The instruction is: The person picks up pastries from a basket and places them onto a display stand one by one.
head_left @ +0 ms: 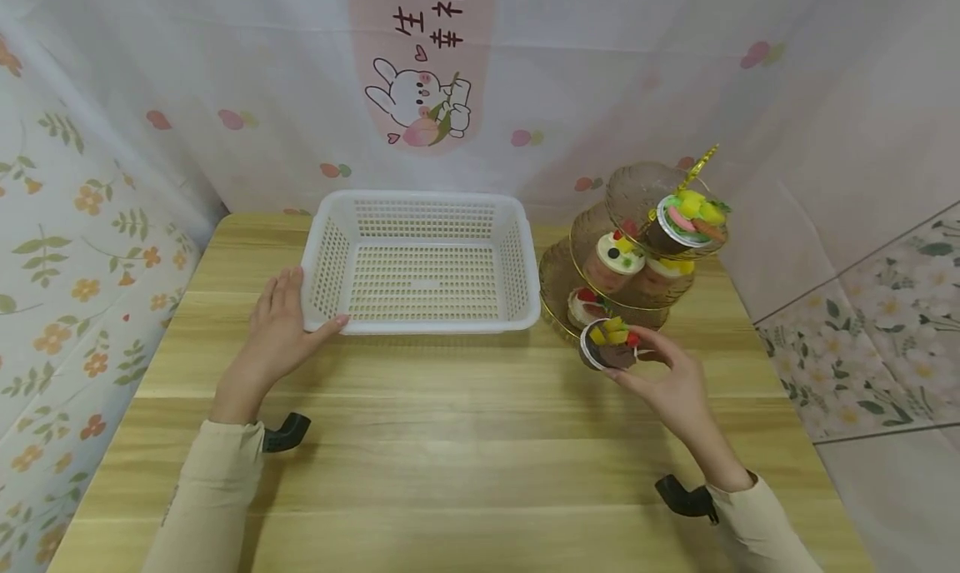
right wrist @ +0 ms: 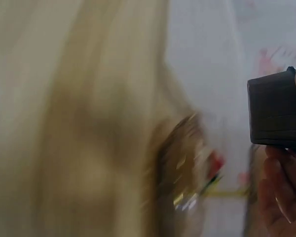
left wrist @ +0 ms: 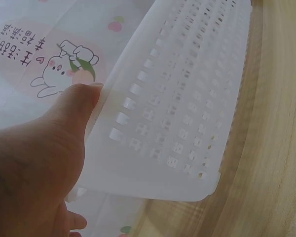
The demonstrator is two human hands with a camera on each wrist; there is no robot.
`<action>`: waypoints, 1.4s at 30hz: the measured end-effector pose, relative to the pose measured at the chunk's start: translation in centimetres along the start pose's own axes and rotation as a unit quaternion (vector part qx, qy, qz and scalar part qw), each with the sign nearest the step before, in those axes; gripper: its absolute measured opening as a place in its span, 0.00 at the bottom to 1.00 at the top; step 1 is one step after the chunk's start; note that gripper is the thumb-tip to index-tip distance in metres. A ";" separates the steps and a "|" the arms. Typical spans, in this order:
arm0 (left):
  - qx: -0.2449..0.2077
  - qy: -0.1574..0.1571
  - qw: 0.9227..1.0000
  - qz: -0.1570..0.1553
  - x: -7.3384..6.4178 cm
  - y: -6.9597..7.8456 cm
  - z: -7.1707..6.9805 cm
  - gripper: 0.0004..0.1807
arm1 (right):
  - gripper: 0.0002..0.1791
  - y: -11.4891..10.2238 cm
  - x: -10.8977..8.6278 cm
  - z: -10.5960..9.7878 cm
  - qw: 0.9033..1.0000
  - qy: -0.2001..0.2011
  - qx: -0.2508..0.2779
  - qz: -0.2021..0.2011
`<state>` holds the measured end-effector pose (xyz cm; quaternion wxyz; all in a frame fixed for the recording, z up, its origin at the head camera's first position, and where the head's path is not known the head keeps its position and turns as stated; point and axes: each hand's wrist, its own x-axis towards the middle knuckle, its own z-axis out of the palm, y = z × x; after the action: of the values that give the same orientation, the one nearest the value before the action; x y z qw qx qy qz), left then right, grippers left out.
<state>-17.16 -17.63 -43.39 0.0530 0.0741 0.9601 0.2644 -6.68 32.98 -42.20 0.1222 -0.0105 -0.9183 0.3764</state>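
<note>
My right hand (head_left: 667, 381) pinches a toy cupcake (head_left: 603, 348) between thumb and fingers, in front of a tiered stand (head_left: 558, 298). The cupcake has brown topping with yellow and red fruit pieces; its dark cup (right wrist: 276, 111) shows in the right wrist view. At the near left corner of a white plastic basket (head_left: 423, 327), my left hand (head_left: 281, 327) holds the rim. The left thumb (left wrist: 81, 98) lies over that rim in the left wrist view, while the other fingers are at the basket's outer side, partly hidden.
More toy cupcakes stand on the tiers, including one with pink and yellow topping (head_left: 686, 223) up top and a cream one (head_left: 618, 256) on the middle tier. A printed curtain (head_left: 285, 82) hangs behind the wooden table (head_left: 450, 456).
</note>
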 end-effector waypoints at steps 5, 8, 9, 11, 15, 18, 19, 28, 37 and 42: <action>-0.003 -0.001 1.000 -0.001 -0.1 0.0 -0.1 0.61 | 0.35 3.2 -0.4 -0.1 0.998 0.018 -0.032 0.057; -0.003 -0.001 1.000 -0.001 -0.1 -0.1 -0.1 0.61 | 0.35 4.5 -0.1 -0.3 0.994 0.023 -0.036 0.097; -0.002 -0.001 1.000 -0.002 -0.1 -0.1 -0.1 0.61 | 0.35 4.8 0.0 -0.3 0.993 0.025 -0.034 0.109; -0.001 0.000 1.000 -0.001 -0.1 -0.1 -0.1 0.61 | 0.36 5.3 0.4 -0.4 0.991 0.028 -0.034 0.125; -0.002 -0.001 1.000 -0.003 -0.1 -0.1 -0.1 0.61 | 0.36 6.0 1.4 -0.3 0.988 0.044 -0.034 0.141; -0.004 -0.004 1.000 -0.005 -0.1 0.0 -0.1 0.62 | 0.36 6.3 2.2 0.0 0.987 0.059 -0.031 0.148; -0.004 -0.005 1.000 -0.005 -0.1 0.0 -0.1 0.62 | 0.35 6.3 2.5 0.1 0.986 0.065 -0.030 0.150; 0.003 -0.003 1.000 -0.003 -0.1 0.0 0.1 0.61 | 0.34 6.8 4.4 1.3 0.986 0.093 -0.025 0.136; 0.002 -0.006 1.000 -0.003 -0.2 0.1 0.0 0.61 | 0.27 7.2 4.9 2.3 0.986 0.140 -0.052 0.073; -0.004 -0.006 1.000 -0.003 -0.2 0.2 -0.1 0.61 | 0.26 7.2 5.0 2.7 0.984 0.156 -0.066 0.057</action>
<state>-16.93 -17.53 -43.22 0.0597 0.0731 0.9589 0.2675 -12.64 36.83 -47.93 0.2411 -0.1296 -0.9089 0.3147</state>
